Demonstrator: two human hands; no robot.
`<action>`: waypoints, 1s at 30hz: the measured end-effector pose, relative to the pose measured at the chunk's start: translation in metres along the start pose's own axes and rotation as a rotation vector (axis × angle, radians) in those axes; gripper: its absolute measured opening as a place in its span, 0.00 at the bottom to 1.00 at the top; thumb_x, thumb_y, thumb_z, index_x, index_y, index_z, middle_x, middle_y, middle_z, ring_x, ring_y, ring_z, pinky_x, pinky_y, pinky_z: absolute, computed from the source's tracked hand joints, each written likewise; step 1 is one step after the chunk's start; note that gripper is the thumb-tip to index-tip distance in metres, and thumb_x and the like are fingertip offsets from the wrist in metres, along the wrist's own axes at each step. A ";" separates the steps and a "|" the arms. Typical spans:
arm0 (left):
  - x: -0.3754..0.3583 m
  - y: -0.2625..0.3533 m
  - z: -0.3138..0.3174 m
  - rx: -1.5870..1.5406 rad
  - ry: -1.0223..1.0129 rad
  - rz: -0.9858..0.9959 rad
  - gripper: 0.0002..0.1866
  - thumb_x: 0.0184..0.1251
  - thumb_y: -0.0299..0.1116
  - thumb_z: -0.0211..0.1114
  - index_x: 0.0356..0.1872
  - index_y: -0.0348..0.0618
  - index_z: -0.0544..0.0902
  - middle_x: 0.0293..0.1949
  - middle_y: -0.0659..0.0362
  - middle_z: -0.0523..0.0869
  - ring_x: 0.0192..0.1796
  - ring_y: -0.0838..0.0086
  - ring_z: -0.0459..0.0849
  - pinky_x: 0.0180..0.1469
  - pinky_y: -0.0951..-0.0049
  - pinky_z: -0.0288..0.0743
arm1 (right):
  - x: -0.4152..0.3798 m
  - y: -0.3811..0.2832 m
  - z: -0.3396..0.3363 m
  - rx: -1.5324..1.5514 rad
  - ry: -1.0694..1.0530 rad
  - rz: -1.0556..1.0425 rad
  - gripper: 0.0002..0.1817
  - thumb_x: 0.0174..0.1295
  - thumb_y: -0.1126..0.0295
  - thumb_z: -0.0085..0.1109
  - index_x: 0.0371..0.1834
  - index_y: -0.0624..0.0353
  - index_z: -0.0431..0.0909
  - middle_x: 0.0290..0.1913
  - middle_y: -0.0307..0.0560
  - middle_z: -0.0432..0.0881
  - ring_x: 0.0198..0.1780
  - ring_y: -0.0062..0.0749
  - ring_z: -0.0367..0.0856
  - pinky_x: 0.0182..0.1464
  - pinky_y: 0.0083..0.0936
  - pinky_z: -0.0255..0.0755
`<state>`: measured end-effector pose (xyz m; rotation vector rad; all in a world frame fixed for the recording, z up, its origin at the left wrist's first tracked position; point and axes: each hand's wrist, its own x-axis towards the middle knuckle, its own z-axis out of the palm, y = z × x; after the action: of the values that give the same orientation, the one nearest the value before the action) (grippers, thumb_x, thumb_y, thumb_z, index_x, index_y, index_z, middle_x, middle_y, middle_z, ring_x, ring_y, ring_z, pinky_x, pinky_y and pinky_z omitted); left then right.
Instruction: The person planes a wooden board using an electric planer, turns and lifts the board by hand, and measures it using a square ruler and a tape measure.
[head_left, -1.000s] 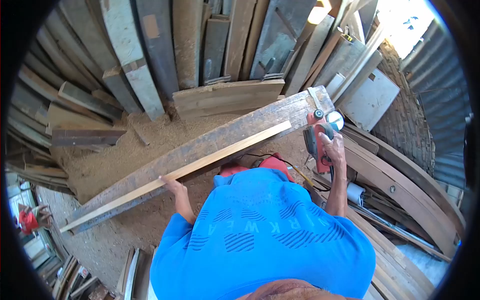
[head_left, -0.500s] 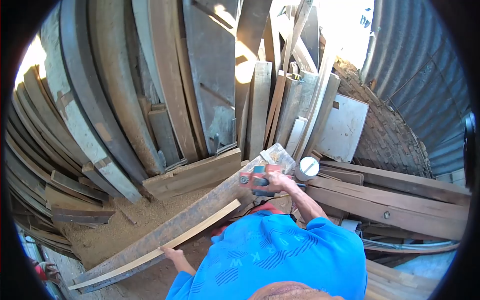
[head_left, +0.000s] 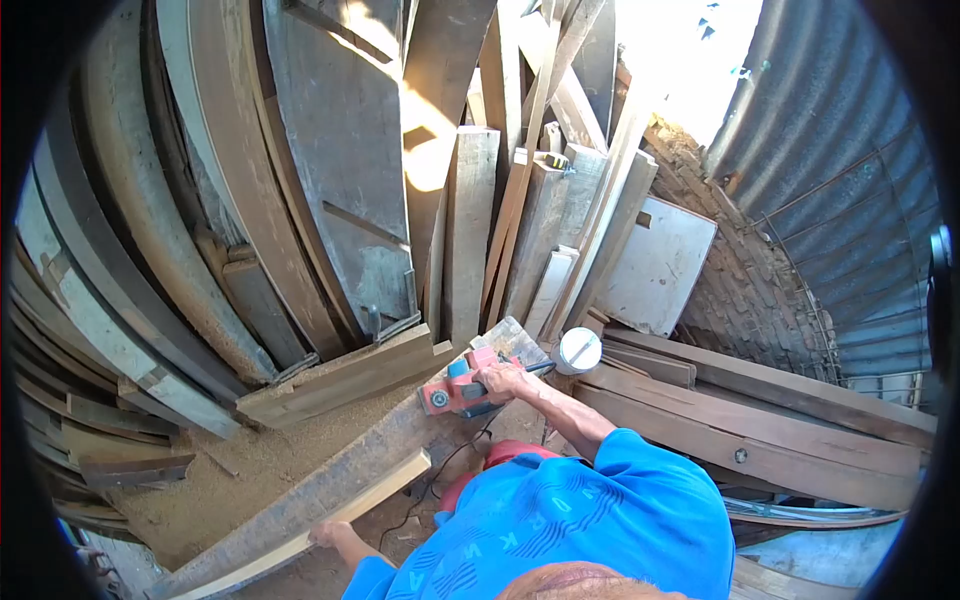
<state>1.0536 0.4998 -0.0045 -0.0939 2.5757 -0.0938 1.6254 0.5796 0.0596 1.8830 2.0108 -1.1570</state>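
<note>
Your right hand (head_left: 503, 380) is closed around the handle of the red electric planer (head_left: 455, 388), just below the centre of the frame. The planer sits on the upper end of the long weathered beam (head_left: 330, 485), which slants down to the lower left. Your left hand (head_left: 325, 532), low and left of centre, grips the pale wood strip (head_left: 375, 490) lying along the beam's near edge. The two hands are well apart. Sawdust (head_left: 240, 465) lies heaped left of the beam.
</note>
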 end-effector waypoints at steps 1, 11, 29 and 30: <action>0.011 0.000 0.003 0.361 -0.004 0.099 0.34 0.80 0.52 0.42 0.74 0.34 0.66 0.64 0.47 0.83 0.63 0.60 0.84 0.70 0.62 0.76 | 0.000 -0.002 -0.006 0.007 -0.024 0.012 0.17 0.53 0.70 0.62 0.47 0.54 0.86 0.44 0.60 0.88 0.51 0.55 0.88 0.52 0.47 0.80; 0.017 -0.006 0.011 1.554 0.013 0.596 0.29 0.76 0.49 0.51 0.69 0.41 0.74 0.61 0.52 0.85 0.63 0.59 0.85 0.64 0.56 0.79 | 0.002 -0.009 -0.002 -0.093 0.069 0.051 0.24 0.49 0.67 0.63 0.52 0.59 0.81 0.46 0.65 0.86 0.53 0.62 0.85 0.54 0.54 0.77; -0.030 0.008 -0.017 1.932 -0.109 0.801 0.26 0.70 0.49 0.63 0.66 0.55 0.82 0.65 0.61 0.84 0.64 0.59 0.83 0.56 0.42 0.80 | -0.011 -0.110 0.007 0.037 0.422 -0.122 0.24 0.56 0.62 0.64 0.57 0.56 0.79 0.59 0.58 0.77 0.59 0.57 0.76 0.61 0.52 0.70; -0.031 0.008 -0.017 1.936 -0.104 0.800 0.26 0.70 0.49 0.63 0.66 0.56 0.82 0.65 0.61 0.84 0.64 0.59 0.83 0.56 0.41 0.80 | -0.009 -0.112 0.008 0.069 0.364 -0.126 0.24 0.56 0.62 0.64 0.56 0.57 0.79 0.59 0.58 0.77 0.58 0.58 0.77 0.60 0.53 0.72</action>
<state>1.0701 0.5114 0.0249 1.4396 1.2452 -1.9143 1.5228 0.5773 0.1062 2.1601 2.3311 -0.9775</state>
